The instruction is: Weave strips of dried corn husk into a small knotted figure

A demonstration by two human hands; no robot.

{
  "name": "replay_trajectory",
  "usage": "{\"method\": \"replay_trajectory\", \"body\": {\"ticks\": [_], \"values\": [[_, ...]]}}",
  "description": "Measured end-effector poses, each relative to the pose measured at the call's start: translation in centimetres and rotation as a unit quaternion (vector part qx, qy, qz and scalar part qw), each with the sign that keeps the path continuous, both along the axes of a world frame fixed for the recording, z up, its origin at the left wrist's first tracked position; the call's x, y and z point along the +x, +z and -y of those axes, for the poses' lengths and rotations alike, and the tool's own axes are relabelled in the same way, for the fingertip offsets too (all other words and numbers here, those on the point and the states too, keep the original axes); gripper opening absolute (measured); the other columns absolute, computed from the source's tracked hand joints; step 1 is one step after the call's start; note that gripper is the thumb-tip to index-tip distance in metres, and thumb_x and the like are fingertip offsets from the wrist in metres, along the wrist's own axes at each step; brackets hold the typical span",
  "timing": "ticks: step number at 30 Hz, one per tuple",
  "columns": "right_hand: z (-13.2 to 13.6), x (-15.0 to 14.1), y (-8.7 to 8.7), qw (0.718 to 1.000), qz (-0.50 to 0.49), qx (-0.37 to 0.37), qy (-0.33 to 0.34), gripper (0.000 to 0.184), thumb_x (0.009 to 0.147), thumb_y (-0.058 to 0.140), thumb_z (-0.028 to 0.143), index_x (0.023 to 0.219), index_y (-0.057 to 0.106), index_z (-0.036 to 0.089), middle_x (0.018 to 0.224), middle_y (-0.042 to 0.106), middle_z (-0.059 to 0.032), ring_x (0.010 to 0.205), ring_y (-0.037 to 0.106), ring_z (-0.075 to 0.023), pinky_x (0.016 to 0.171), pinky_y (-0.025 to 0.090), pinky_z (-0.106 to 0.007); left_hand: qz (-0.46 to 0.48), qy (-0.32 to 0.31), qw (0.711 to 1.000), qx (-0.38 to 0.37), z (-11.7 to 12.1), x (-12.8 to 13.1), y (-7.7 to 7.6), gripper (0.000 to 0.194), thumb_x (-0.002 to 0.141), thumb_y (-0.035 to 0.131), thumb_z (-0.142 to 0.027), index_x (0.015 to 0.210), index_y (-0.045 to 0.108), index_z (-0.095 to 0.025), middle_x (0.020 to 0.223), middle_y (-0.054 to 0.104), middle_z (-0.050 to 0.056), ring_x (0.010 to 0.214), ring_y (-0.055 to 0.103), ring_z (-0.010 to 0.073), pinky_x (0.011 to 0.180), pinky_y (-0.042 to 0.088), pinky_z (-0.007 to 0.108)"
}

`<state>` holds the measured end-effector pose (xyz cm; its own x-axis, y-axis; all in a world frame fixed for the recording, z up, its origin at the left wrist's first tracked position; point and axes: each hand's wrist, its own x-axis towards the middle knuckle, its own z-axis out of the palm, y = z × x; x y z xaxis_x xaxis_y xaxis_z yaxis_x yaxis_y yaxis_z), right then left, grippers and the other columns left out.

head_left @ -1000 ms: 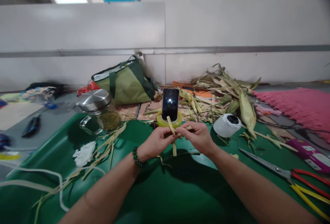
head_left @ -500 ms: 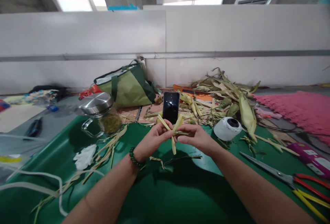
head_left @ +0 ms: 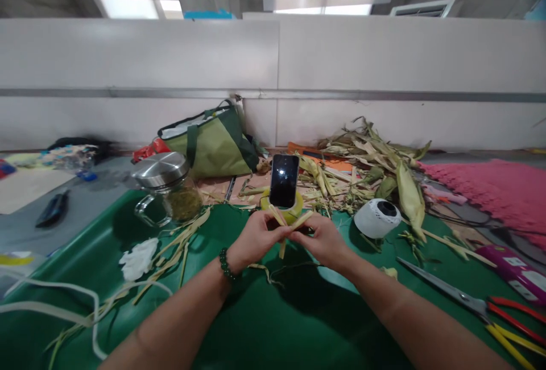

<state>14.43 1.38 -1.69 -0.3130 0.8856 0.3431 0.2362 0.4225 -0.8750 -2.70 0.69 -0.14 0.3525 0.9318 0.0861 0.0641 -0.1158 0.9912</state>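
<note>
My left hand (head_left: 259, 239), with a dark green bead bracelet (head_left: 227, 264) at its wrist, pinches folded pale corn husk strips (head_left: 302, 220) between thumb and fingers. My right hand (head_left: 323, 240) grips the same strips from the other side, its thumb tip almost meeting the left one. Two ends fan upward in a V and one points down between the hands. The fold itself is covered by the fingers. Just beyond, a phone (head_left: 284, 181) leans upright at a yellow tape roll (head_left: 294, 211). Thin husk shreds (head_left: 267, 270) lie below the hands on the green mat (head_left: 273, 324).
A lidded glass jar (head_left: 183, 199), a white crumpled tissue (head_left: 139, 259) and a white cord (head_left: 96, 302) lie left. To the right are a white thread cone (head_left: 377, 218), scissors (head_left: 464, 299) and a purple can (head_left: 514, 273). Behind stand a green bag (head_left: 213, 145) and a husk pile (head_left: 371, 148).
Both hands have come slightly lower and closer together. The right upper husk end now leans further right, and my right fingers have closed in over the strips. The camera view has shifted slightly.
</note>
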Motion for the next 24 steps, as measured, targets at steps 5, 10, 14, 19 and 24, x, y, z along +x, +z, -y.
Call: {"method": "replay_trajectory", "body": {"ticks": [5,10,14,19,24], "values": [[-1.2,0.4,-0.6,0.964,-0.199,-0.174,-0.003,0.024,0.055,0.083,0.039,0.069,0.075,0.021,0.069,0.072,-0.0015,0.065,0.063,-0.0149,0.067,0.050,-0.028,0.119,0.194,0.974,0.015,-0.6,-0.6,0.3,0.043,0.070,0.066,-0.054,0.089,0.063,-0.016,0.071,0.057,-0.001,0.068,0.053,0.0120,0.066,0.043,0.024],[-1.2,0.2,-0.6,0.924,-0.306,-0.228,0.019,0.027,0.051,0.086,0.036,0.072,0.077,0.023,0.076,0.074,-0.0021,0.073,0.066,-0.0152,0.076,0.052,-0.029,0.153,0.145,0.972,-0.107,-0.4,-0.1,-0.1,0.050,0.069,0.065,-0.061,0.071,0.067,-0.012,0.062,0.056,0.001,0.060,0.049,0.0108,0.058,0.039,0.024],[-0.8,-0.2,-0.9,0.939,-0.272,-0.206,0.031,0.023,0.054,0.085,0.033,0.072,0.076,0.021,0.076,0.074,-0.0034,0.073,0.066,-0.0170,0.077,0.052,-0.033,0.239,0.084,0.953,-0.166,0.4,0.8,-0.1,0.045,0.064,0.078,-0.045,0.097,0.069,-0.015,0.066,0.059,-0.002,0.060,0.051,0.0084,0.059,0.041,0.020],[-0.6,-0.6,-1.3,0.948,-0.271,-0.165,-0.018,0.021,0.058,0.082,0.034,0.071,0.072,0.020,0.071,0.069,-0.0004,0.066,0.062,-0.0137,0.066,0.050,-0.027,0.344,0.082,0.897,-0.266,0.6,1.3,-0.1,0.047,0.074,0.066,-0.056,0.091,0.067,-0.012,0.056,0.048,-0.004,0.049,0.044,0.0060,0.050,0.039,0.018],[-0.7,0.2,-0.6,0.992,-0.096,-0.079,0.028,0.013,0.067,0.074,0.030,0.072,0.071,0.018,0.078,0.070,-0.0040,0.077,0.065,-0.0188,0.078,0.050,-0.035,0.132,0.051,0.986,-0.086,0.8,1.2,-0.2,0.042,0.065,0.074,-0.052,0.075,0.070,-0.012,0.058,0.049,-0.002,0.055,0.038,0.0073,0.052,0.031,0.020]]}}
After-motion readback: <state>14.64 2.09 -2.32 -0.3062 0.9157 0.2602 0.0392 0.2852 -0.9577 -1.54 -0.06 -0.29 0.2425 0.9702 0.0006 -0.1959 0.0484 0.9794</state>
